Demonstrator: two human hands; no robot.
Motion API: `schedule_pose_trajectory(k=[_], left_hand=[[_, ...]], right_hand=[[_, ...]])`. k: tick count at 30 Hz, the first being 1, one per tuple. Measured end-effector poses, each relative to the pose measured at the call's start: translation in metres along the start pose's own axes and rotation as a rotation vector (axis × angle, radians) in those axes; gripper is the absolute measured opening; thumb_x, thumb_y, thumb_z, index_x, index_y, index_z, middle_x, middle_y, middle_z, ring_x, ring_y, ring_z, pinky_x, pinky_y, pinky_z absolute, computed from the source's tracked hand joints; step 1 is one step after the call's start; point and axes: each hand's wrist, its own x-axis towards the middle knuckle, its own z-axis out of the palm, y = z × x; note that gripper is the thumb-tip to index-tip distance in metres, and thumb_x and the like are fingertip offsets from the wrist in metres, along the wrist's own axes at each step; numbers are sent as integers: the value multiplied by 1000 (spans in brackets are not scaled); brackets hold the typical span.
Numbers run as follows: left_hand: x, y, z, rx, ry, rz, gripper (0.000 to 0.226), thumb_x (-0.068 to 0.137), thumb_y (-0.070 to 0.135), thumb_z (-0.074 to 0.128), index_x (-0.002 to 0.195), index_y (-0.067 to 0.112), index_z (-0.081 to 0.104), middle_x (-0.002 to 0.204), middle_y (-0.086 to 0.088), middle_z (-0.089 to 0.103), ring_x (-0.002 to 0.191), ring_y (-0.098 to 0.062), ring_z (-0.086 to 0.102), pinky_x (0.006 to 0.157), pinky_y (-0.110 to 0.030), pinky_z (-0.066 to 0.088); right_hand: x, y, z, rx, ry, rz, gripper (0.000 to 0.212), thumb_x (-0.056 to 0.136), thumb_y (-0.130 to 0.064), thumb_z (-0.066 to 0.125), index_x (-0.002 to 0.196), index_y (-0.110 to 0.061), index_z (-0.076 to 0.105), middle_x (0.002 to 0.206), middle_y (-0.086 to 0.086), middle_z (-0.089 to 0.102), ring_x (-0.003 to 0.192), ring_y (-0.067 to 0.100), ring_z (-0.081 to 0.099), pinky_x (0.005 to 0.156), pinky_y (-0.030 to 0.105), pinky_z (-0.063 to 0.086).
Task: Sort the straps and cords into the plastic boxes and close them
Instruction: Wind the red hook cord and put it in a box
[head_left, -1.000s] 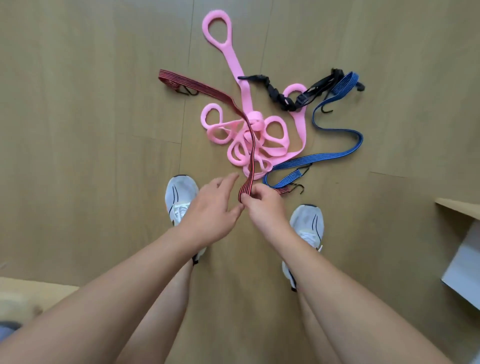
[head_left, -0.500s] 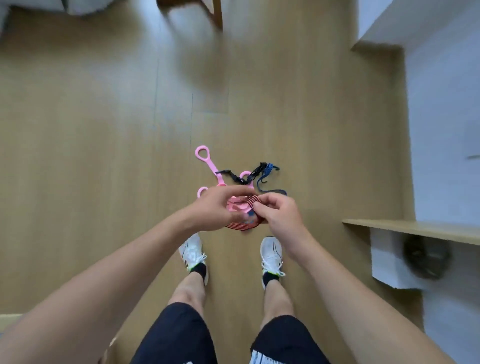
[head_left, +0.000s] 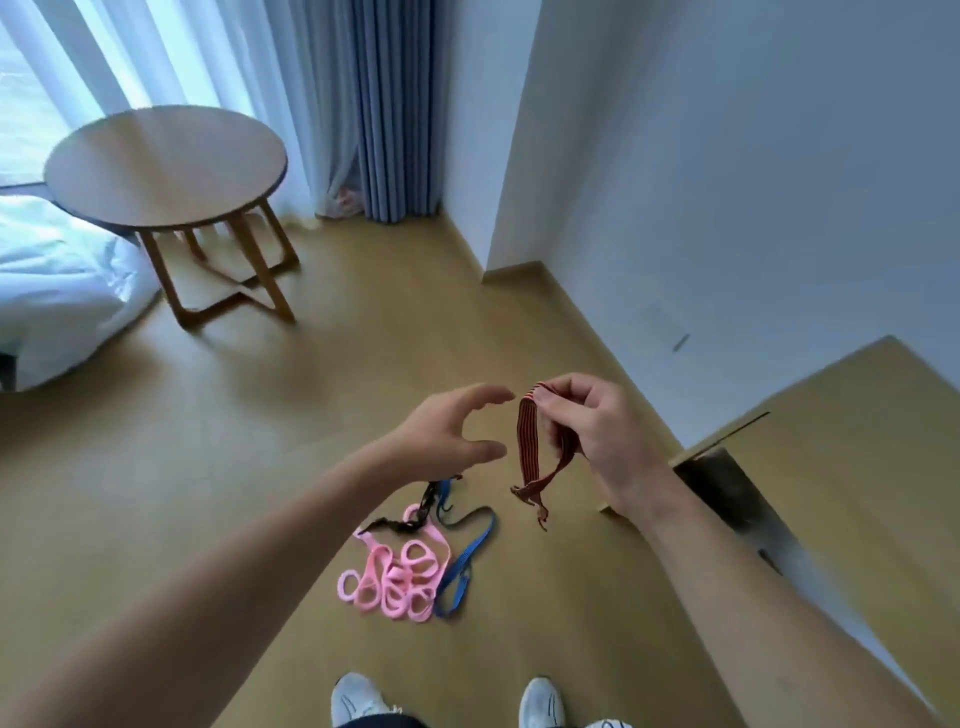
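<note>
The red strap (head_left: 527, 441) looked like ribbed woven elastic, matt. The pink strap (head_left: 400, 571) seemed smooth cloth webbing, and the floor (head_left: 260, 467) and round table (head_left: 166, 161) showed smooth, faintly sheened wood.

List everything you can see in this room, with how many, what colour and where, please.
red striped strap: one, red and black, folded, held up in the right hand
pink strap: one, pink, looped on the floor
blue cord: one, blue, right of the pink strap
black strap: one, black, at the pile's far end
round table: one, brown wood, far left
curtains: blue and white, far wall
bedding: white, left edge
wooden surface: one, light wood, right
shoes: two, white, bottom edge
left hand: one, open
right hand: one, fingers pinching the strap
</note>
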Motion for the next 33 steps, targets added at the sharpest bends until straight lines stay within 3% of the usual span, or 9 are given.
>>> schedule_pose_trajectory(k=[4, 8, 11, 15, 22, 25, 28, 31, 33], left_hand=[[23, 64, 26, 25, -5, 80, 49, 92, 34, 71, 139, 34, 58, 132, 16, 64, 120, 1, 53, 103, -24, 41], [45, 120, 56, -2, 185, 59, 18, 98, 30, 62, 99, 19, 77, 75, 7, 70, 72, -17, 61, 70, -30, 52], [61, 159, 73, -179, 226, 11, 21, 99, 27, 61, 97, 14, 77, 88, -8, 76, 83, -29, 72, 78, -44, 63], [81, 213, 100, -312, 264, 30, 13, 96, 25, 67, 96, 18, 78, 88, -4, 77, 80, -23, 75, 71, -40, 65], [101, 300, 187, -435, 10, 115, 8, 93, 8, 69, 100, 8, 73, 87, -11, 78, 79, -27, 77, 64, -33, 61], [105, 337, 225, -485, -119, 154, 11, 94, 1, 64, 100, 5, 73, 90, -17, 77, 82, -31, 76, 70, -40, 63], [108, 371, 258, -542, -233, 180, 12, 95, 0, 62, 100, 5, 72, 89, -16, 76, 82, -31, 75, 72, -41, 63], [119, 402, 286, -640, -225, 176, 13, 96, -1, 60, 101, 5, 70, 88, -15, 74, 81, -29, 74, 69, -37, 61], [129, 416, 307, -692, -183, 138, 14, 95, -3, 59, 99, 6, 70, 87, -14, 73, 81, -29, 74, 69, -35, 61]], right_hand=[[-15, -25, -50, 50, 26, -81, 13, 86, -26, 70, 80, -15, 73, 65, 5, 59, 54, 17, 48, 46, 26, 41], [-36, -32, -111, 58, 87, -127, 12, 85, -27, 69, 76, -20, 74, 64, 5, 60, 52, 16, 47, 44, 25, 39], [-55, -20, -161, 101, 141, -140, 11, 87, -26, 69, 81, -19, 75, 67, 7, 61, 57, 21, 53, 50, 30, 47], [-84, 16, -211, 186, 160, -82, 8, 87, -22, 70, 87, -17, 76, 74, 9, 67, 66, 23, 63, 61, 34, 56], [-129, 79, -276, 205, 280, 32, 16, 88, -12, 74, 99, -21, 68, 94, 9, 68, 77, 35, 72, 75, 60, 60], [-148, 88, -309, 236, 288, 41, 32, 81, -19, 80, 108, -30, 66, 102, 3, 67, 75, 30, 71, 68, 48, 61], [-175, 98, -337, 33, 310, 54, 20, 79, -36, 79, 94, -28, 71, 76, -2, 64, 70, 17, 63, 72, 42, 55], [-206, 118, -355, 18, 377, 122, 22, 81, -37, 78, 78, -18, 66, 67, 5, 60, 62, 19, 57, 63, 41, 52], [-232, 135, -363, 66, 459, 170, 26, 81, -37, 78, 73, -18, 63, 63, -6, 57, 59, 10, 54, 59, 26, 46]])
